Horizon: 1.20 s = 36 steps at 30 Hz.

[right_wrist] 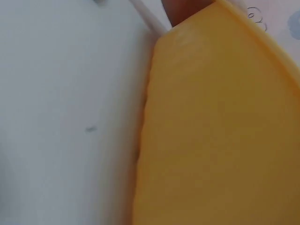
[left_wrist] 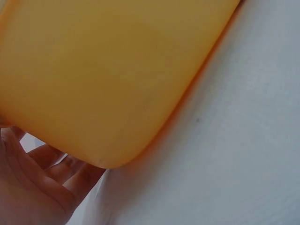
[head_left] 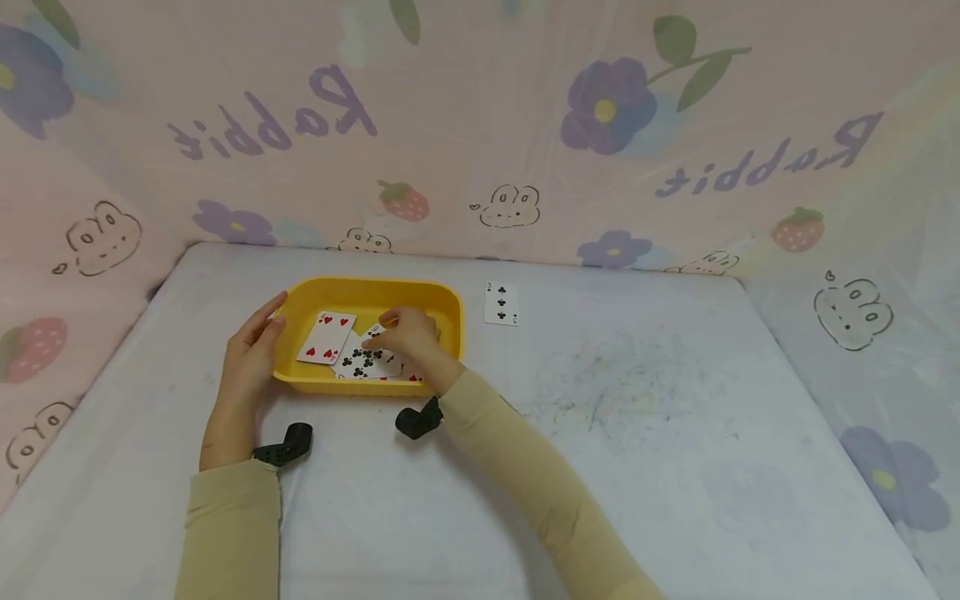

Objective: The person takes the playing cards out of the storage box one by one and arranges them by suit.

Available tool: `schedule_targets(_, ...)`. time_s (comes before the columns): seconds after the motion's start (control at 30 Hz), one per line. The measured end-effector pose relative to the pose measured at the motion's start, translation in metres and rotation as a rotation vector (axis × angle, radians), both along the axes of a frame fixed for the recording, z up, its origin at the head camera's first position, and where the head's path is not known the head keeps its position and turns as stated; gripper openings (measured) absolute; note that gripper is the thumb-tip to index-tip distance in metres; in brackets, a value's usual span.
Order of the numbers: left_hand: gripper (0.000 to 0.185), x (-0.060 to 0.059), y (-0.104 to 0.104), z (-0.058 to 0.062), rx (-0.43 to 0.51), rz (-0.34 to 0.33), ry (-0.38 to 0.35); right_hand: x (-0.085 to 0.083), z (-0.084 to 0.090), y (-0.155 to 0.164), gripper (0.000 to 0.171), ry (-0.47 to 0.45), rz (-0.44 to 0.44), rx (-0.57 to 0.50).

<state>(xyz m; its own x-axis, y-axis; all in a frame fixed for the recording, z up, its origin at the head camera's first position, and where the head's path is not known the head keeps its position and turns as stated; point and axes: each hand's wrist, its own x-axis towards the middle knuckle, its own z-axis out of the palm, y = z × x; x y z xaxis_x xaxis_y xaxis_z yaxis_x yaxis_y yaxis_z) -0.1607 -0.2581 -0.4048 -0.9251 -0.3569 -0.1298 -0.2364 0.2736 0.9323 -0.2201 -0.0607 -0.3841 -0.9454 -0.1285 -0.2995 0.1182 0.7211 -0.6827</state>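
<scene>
Yellow tray [head_left: 375, 289]: left hand [head_left: 250, 360] is touching left end, fingers extended. Right hand [head_left: 414, 337] is arching over cards [head_left: 360, 364]; cannot tell grip.

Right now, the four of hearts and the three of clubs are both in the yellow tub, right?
Not quite: the head view shows the three of clubs outside the yellow tub, on the table. The four of hearts is inside.

We have room over the table [head_left: 637, 500] right of our right hand [head_left: 416, 339], beyond the yellow tray [head_left: 453, 325]; leftward, our left hand [head_left: 249, 357] blocks passage.
</scene>
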Motion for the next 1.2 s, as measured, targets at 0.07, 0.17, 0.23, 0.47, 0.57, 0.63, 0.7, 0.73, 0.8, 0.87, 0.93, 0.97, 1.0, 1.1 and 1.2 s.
schedule_targets(0.07,0.044,0.000,0.000,0.001,0.002,-0.001,-0.001,0.000,0.000,-0.001,0.047,0.015,0.023,0.092)
schedule_targets(0.17,0.044,0.001,0.001,0.001,0.008,0.003,-0.012,0.000,0.000,-0.002,0.045,0.028,0.045,0.189)
schedule_targets(0.23,0.044,0.000,0.001,0.001,0.018,0.008,-0.017,-0.001,0.000,-0.003,0.041,0.028,0.051,0.220)
schedule_targets(0.47,0.044,-0.001,0.002,0.001,0.032,0.017,-0.027,-0.005,-0.002,-0.002,0.024,0.018,-0.057,0.000)
schedule_targets(0.57,0.044,0.000,0.002,0.001,0.028,0.012,-0.022,-0.007,0.000,0.002,0.021,0.014,-0.112,-0.212)
schedule_targets(0.63,0.044,0.000,0.001,0.001,0.031,0.009,-0.022,-0.009,0.003,0.006,0.020,0.032,-0.125,-0.305)
schedule_targets(0.7,0.044,0.001,0.001,0.002,0.030,0.007,-0.023,-0.010,0.007,0.010,0.020,0.067,-0.127,-0.366)
schedule_targets(0.73,0.044,0.001,0.001,0.002,0.029,0.006,-0.024,-0.011,0.010,0.013,0.020,0.083,-0.131,-0.389)
schedule_targets(0.8,0.044,0.001,0.001,0.002,0.029,0.005,-0.028,-0.012,0.017,0.019,0.020,0.115,-0.141,-0.425)
schedule_targets(0.87,0.044,0.000,0.000,0.002,0.030,0.004,-0.030,-0.014,0.023,0.027,0.020,0.147,-0.150,-0.461)
schedule_targets(0.93,0.044,0.000,0.000,0.003,0.029,0.001,-0.033,-0.016,0.029,0.036,0.019,0.180,-0.161,-0.480)
schedule_targets(0.97,0.043,0.000,0.000,0.003,0.030,0.000,-0.033,-0.018,0.031,0.041,0.019,0.195,-0.165,-0.487)
schedule_targets(1.0,0.043,0.000,0.000,0.003,0.031,-0.002,-0.034,-0.020,0.033,0.046,0.019,0.209,-0.167,-0.495)
schedule_targets(1.1,0.044,0.001,0.000,0.003,0.027,-0.004,-0.035,-0.026,0.037,0.063,0.021,0.219,-0.188,-0.499)
schedule_targets(1.2,0.044,0.001,0.001,0.003,0.023,-0.001,-0.039,-0.033,0.036,0.080,0.023,0.211,-0.192,-0.501)
